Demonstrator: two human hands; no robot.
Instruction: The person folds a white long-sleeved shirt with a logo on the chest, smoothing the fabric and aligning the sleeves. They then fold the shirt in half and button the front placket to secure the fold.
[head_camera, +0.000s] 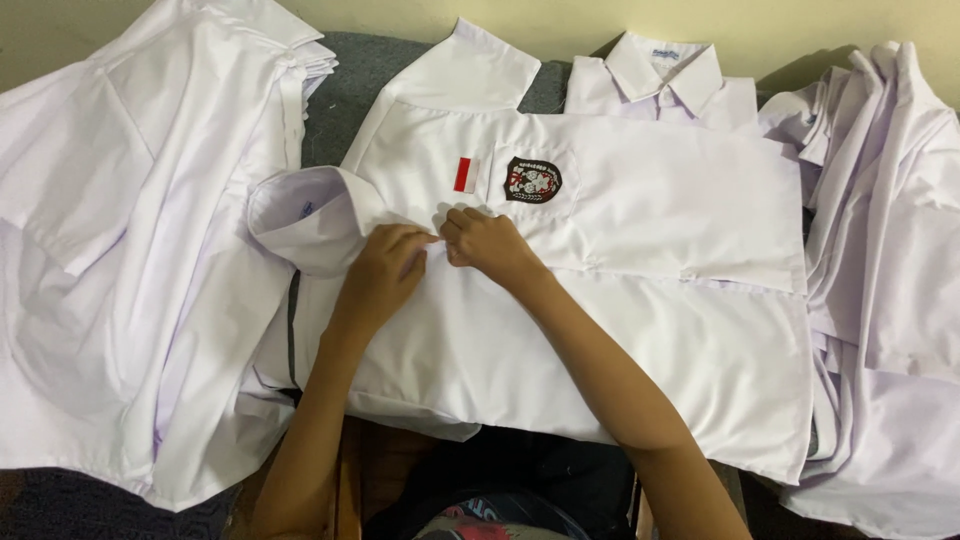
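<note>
Both hands (435, 255) pinch white shirt (600, 300) (red-white flag label (466, 174)).

White shirt (620, 330) laid flat, both hands — left hand (385, 272), right hand (487, 243) — pinching placket

Home or tailoring room: white shirts (640, 260) heaped over grey surface (350, 95).

The white shirt (620, 300) is thin woven cloth, smooth and matt, creased softly. Its red-and-white flag patch (467, 174) and dark round badge (532, 180) look stitched, with a rougher embroidered texture. The grey surface (350, 90) beneath looks like coarse, matt fabric.
</note>
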